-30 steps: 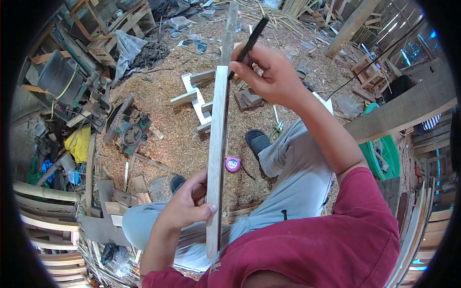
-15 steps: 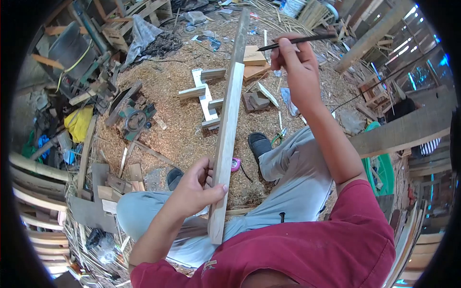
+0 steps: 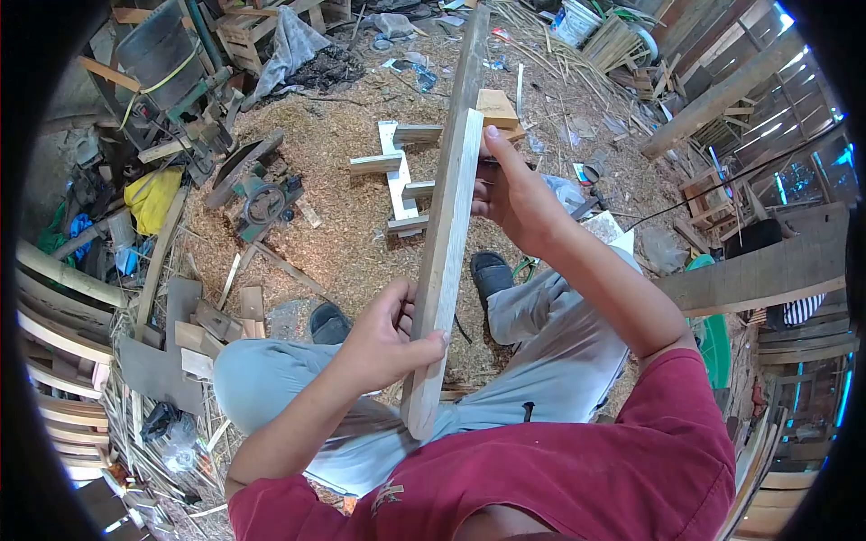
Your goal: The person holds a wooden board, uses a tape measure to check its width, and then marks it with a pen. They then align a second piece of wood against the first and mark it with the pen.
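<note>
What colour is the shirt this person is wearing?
The shirt is dark red, best seen in the head view.

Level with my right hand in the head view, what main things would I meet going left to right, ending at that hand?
Yellow bundle → green machine with a round ring → white board with wooden crosspieces → long wooden piece → right hand.

Strewn with wood shavings [image 3: 343,257] across the floor [image 3: 577,106], walled at right with rough boards [image 3: 735,45], fronted by a stout timber post [image 3: 722,97], lit through bright gaps [image 3: 844,155]
</note>
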Demonstrator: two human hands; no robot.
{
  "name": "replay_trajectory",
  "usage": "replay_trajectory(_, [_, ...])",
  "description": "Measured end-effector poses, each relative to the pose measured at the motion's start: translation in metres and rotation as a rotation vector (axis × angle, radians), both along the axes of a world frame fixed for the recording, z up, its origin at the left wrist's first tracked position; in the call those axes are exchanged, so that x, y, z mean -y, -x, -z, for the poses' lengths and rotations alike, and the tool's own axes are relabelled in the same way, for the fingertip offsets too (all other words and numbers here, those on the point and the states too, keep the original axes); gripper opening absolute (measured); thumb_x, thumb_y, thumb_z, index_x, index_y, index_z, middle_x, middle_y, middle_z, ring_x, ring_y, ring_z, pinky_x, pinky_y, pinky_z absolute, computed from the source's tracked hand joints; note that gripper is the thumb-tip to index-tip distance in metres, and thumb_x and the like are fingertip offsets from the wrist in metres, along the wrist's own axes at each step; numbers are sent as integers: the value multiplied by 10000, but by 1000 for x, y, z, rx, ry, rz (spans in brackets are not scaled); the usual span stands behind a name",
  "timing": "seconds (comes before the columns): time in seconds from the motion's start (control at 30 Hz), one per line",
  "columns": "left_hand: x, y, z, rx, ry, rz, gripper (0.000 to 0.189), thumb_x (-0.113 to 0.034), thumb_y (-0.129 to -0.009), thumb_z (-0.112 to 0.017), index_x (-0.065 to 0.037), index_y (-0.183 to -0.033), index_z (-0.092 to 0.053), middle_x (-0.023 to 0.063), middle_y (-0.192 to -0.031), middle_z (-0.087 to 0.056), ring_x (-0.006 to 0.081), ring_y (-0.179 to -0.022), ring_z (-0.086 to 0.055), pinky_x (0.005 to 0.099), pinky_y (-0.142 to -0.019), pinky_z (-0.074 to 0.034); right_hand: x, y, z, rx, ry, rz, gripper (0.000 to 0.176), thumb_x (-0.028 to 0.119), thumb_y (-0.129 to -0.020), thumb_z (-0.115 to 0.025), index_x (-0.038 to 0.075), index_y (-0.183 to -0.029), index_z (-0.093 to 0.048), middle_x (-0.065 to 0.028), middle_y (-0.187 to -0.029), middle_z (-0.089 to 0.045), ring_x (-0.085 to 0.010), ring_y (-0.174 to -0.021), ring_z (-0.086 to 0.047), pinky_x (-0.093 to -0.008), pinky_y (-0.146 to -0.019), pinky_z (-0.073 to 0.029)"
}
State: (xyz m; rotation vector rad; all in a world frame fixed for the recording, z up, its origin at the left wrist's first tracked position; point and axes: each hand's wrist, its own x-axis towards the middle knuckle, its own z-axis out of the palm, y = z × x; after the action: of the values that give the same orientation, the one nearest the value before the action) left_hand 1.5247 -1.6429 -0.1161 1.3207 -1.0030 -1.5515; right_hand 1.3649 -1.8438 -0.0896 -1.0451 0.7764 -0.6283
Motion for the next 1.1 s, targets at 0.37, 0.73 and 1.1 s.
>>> replay_trajectory(0.37, [0,7,17,295,138,42,586,-189,-738,-825,10,-1188,-506,95,-1023,-595,136,-864,-571,318,-786,-524,1,-2,2,202,-10,-22,439,393,-989,-639,25,-1222,-588,-92,-1052,-690,-210,-1005,-707,-324,-820,-569])
replay_trajectory(0.73, [16,-1,17,44,131,115,783,-277,-844,-833,13,-1428,-399,112,-1222,-582,202,-1148,-594,355,-1035,-472,-34,6,-15,102,471,13,492,250,-872,-814,-27,-1182,-552,-57,-985,-656,-106,-886,-647,-272,-777,-540])
replay_trajectory(1.1, [8,29,40,427,455,-139,549,-458,-1063,-463,39,-1297,-480,169,-1101,-597,221,-983,-614,353,-863,-490,-38,6,-14,-123,559,-83,400,290,-924,-771,32,-1148,-563,-1,-949,-591,-65,-854,-559,-242,-741,-493])
